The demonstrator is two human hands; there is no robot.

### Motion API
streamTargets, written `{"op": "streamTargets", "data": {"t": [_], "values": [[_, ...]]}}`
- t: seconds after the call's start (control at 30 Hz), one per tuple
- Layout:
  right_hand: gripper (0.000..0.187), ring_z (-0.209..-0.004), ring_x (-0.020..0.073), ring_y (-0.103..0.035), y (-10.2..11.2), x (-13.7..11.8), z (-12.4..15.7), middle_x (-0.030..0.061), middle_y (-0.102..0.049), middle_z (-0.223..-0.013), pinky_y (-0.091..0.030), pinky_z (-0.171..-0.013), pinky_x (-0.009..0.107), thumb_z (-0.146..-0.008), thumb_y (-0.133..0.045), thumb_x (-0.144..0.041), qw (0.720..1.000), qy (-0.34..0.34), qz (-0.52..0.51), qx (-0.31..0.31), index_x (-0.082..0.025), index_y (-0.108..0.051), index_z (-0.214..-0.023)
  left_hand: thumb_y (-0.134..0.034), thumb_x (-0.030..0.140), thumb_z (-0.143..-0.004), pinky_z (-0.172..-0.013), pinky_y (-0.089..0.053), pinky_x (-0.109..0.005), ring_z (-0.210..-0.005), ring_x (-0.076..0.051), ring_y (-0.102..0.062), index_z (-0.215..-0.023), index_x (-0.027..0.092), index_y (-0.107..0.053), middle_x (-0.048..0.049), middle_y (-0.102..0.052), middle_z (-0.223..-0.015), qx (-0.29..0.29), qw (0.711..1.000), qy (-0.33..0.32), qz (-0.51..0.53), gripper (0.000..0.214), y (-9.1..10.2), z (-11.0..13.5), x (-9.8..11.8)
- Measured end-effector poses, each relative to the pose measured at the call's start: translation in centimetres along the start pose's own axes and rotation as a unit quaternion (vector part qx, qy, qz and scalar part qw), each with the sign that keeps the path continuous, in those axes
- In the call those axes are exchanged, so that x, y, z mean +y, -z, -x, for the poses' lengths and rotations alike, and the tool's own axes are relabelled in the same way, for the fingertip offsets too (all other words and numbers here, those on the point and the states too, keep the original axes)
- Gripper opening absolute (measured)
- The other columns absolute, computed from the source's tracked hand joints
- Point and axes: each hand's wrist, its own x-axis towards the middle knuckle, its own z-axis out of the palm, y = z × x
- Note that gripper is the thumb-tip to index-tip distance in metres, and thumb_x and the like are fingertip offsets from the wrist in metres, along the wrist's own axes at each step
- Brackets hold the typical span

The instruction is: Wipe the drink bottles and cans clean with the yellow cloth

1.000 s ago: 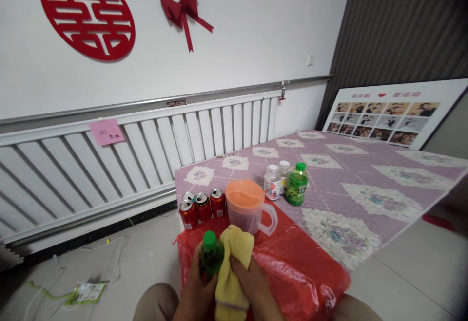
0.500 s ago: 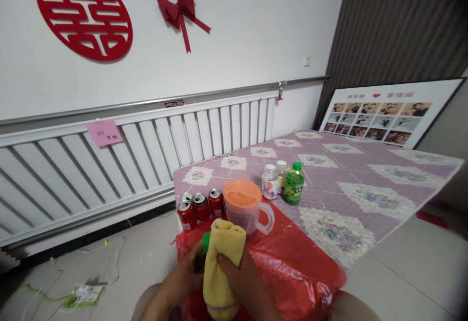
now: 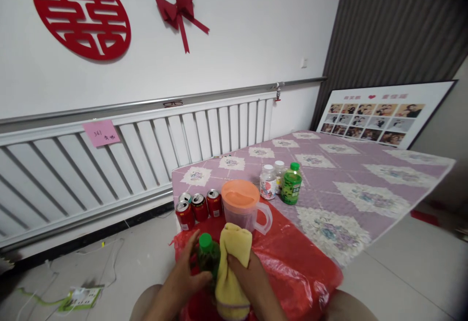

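A green-capped bottle [image 3: 209, 261] with a dark green body stands on the red plastic sheet at the near side. My left hand [image 3: 185, 273] is beside it, fingers and thumb spread apart around its left side; the thumb overlaps the bottle. In my right hand [image 3: 245, 273] is a folded yellow cloth [image 3: 234, 243], gripped with the thumb across it and held against the bottle's right side. Just beyond the cloth stands a clear jug [image 3: 239, 217] with an orange lid. The bottle's lower part is hidden.
Red drink cans [image 3: 199, 207] stand left of the jug. Behind it are two white-capped jars [image 3: 268, 184] and another green bottle [image 3: 291, 185]. A red plastic sheet [image 3: 288, 262] covers the near part of the flowered tablecloth [image 3: 329, 231]. A radiator [image 3: 146, 150] lines the wall.
My left hand has loosened around the bottle, and its fingers have spread. The yellow cloth has shifted right with my right hand, showing more of the bottle.
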Motion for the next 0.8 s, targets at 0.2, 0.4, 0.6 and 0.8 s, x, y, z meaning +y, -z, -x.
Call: {"op": "streamTargets", "data": {"t": [0.2, 0.4, 0.6, 0.8], "values": [[0.047, -0.095, 0.0318, -0.073, -1.1, -4.0, 2.2, 0.0120, -0.077, -0.105, -0.058, -0.081, 0.042, -0.070, -0.068, -0.035, 0.999, 0.012, 0.017, -0.049, -0.018, -0.069, -0.114, -0.080, 0.033, -0.072, -0.094, -0.057, -0.043, -0.110, -0.031, -0.070, -0.129, 0.022, -0.059, -0.0128, -0.070, -0.126, 0.123, 0.991, -0.040, -0.027, 0.062, -1.6, 0.8, 0.6], [0.043, -0.099, 0.0309, -0.072, -1.5, -3.0, 0.6, 0.0117, -0.077, -0.108, -0.057, -0.085, 0.041, -0.071, -0.071, -0.040, 0.998, -0.023, -0.033, -0.051, -0.019, -0.069, -0.109, -0.080, 0.034, -0.071, -0.091, -0.057, -0.042, -0.104, -0.030, -0.071, -0.119, 0.023, -0.068, -0.0098, -0.075, -0.118, 0.104, 0.992, -0.045, -0.059, 0.050, -1.4, 0.6, 1.8], [0.042, -0.081, 0.0289, -0.074, -0.9, -0.4, -0.6, 0.0108, -0.078, -0.089, -0.057, -0.075, 0.040, -0.076, -0.065, -0.052, 0.993, -0.064, -0.071, -0.065, -0.017, -0.069, -0.097, -0.078, 0.040, -0.075, -0.098, -0.054, -0.045, -0.111, -0.032, -0.068, -0.125, 0.022, -0.066, -0.0123, -0.073, -0.124, 0.049, 0.997, -0.031, -0.046, 0.055, -0.1, 0.4, 2.0], [0.038, -0.090, 0.0305, -0.072, -1.2, -2.3, 0.6, 0.0097, -0.078, -0.095, -0.057, -0.081, 0.041, -0.071, -0.070, -0.044, 0.996, -0.039, -0.057, -0.048, -0.018, -0.071, -0.100, -0.079, 0.035, -0.079, -0.100, -0.052, -0.045, -0.115, -0.032, -0.066, -0.128, 0.025, -0.065, -0.0097, -0.071, -0.128, -0.083, 0.996, -0.035, 0.019, 0.051, 0.9, 0.0, 3.5]]}}
